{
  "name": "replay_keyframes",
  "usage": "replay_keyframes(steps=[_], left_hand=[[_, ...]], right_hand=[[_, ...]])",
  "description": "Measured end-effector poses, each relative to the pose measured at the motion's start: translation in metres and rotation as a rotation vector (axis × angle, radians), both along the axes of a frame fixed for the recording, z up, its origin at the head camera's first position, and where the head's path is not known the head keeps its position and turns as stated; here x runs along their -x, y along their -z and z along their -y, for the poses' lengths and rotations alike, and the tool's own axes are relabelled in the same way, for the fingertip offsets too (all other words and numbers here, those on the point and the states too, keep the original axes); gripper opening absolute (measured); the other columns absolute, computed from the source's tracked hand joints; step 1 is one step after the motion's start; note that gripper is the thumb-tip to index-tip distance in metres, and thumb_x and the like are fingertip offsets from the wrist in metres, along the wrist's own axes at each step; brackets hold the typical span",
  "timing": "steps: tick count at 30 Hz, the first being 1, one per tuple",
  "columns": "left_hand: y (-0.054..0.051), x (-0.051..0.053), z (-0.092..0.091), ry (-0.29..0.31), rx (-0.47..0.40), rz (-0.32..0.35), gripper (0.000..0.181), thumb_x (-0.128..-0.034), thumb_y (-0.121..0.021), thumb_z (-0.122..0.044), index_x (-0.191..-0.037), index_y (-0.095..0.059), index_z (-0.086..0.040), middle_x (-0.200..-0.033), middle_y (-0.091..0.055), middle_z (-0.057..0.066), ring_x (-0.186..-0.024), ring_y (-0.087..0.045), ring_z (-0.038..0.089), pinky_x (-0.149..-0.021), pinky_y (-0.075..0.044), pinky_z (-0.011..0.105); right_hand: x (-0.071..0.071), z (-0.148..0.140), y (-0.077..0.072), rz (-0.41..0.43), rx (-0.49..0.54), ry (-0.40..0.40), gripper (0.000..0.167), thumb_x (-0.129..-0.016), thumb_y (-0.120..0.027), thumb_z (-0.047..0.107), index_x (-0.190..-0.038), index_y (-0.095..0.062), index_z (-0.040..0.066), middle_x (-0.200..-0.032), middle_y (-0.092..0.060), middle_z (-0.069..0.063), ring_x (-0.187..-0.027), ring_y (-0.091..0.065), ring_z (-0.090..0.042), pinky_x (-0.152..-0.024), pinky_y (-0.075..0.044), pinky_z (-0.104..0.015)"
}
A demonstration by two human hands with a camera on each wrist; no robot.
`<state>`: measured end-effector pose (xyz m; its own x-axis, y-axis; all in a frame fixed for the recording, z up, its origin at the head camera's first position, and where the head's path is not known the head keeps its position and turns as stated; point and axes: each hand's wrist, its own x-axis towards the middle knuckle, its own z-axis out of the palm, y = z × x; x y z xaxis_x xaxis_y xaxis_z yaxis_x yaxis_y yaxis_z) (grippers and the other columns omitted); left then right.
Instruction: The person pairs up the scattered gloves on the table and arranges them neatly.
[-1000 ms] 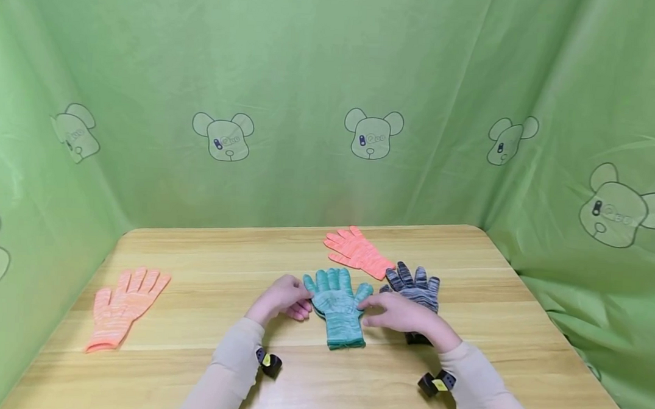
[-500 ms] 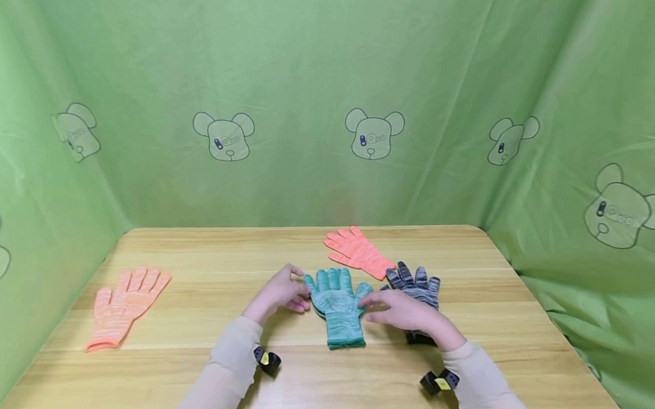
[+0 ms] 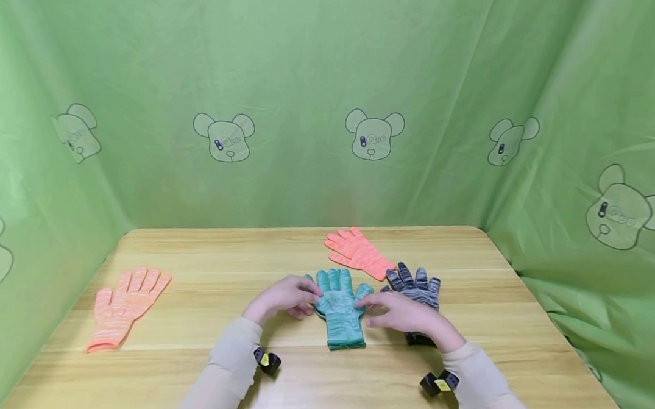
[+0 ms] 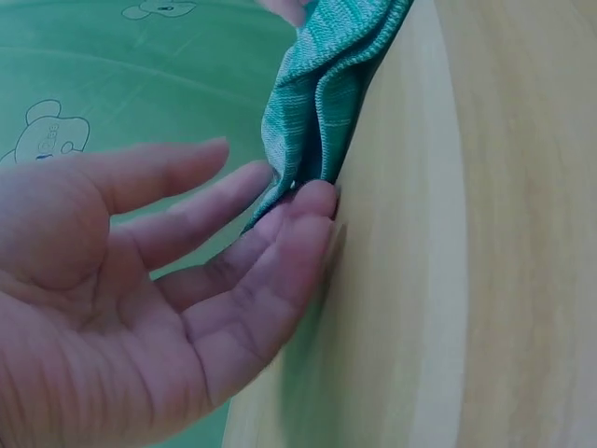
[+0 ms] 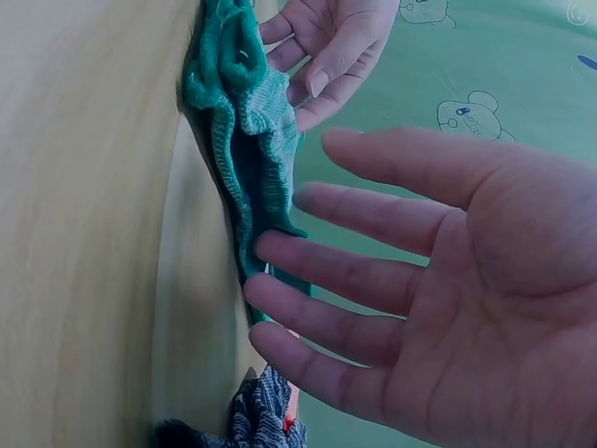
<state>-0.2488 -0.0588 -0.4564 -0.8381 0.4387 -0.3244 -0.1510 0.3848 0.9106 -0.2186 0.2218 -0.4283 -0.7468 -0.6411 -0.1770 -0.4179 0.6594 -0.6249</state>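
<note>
A green knit glove (image 3: pixel 340 315) lies flat near the middle of the table, fingers pointing away. Two layers show along its side in the left wrist view, like a second glove beneath. My left hand (image 3: pixel 284 297) is at its left edge; in the left wrist view the loosely bent fingers (image 4: pixel 303 229) touch the fabric, with the thumb apart. At the opposite edge, my right hand (image 3: pixel 396 311) has its fingers extended against the glove's thumb side. Under my right hand and wrist, a dark grey striped glove (image 3: pixel 418 292) is partly hidden.
A pink glove (image 3: pixel 358 253) lies behind, its cuff against the grey glove's fingertips. Far to the left is an orange glove (image 3: pixel 121 311). Green curtains (image 3: pixel 301 185) surround the wooden table (image 3: pixel 201 327) at the back and sides.
My left hand first drew slightly back from the green glove, then came right over its left edge. The right hand stays nearly in place, and the gloves have hardly moved.
</note>
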Motion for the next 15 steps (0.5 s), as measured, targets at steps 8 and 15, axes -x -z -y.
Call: replay_keyframes(steps=[8,15], left_hand=[[0.0000,-0.0019,0.0007,0.097,0.091,-0.071,0.029,-0.0946,-0.062,-0.018,-0.120,-0.068,-0.005,-0.087,-0.065,0.004,-0.074,-0.059,0.014,-0.063,-0.055,0.026],[-0.0026,-0.0033,-0.0008,0.166,0.134,-0.110,0.032,-0.0948,-0.061,-0.020,-0.121,-0.067,-0.003,-0.065,-0.049,-0.001,-0.058,-0.043,0.011,-0.055,-0.045,0.021]], right_hand=[[0.0000,0.0014,0.0017,-0.061,-0.057,-0.067,0.041,-0.091,-0.066,0.027,-0.126,-0.063,0.007,-0.129,-0.062,-0.014,-0.120,-0.056,-0.037,-0.100,-0.046,-0.055],[-0.0003,0.0019,0.0030,-0.062,-0.082,-0.082,0.042,-0.091,-0.066,0.027,-0.126,-0.063,0.004,-0.132,-0.061,-0.016,-0.126,-0.052,-0.040,-0.106,-0.041,-0.058]])
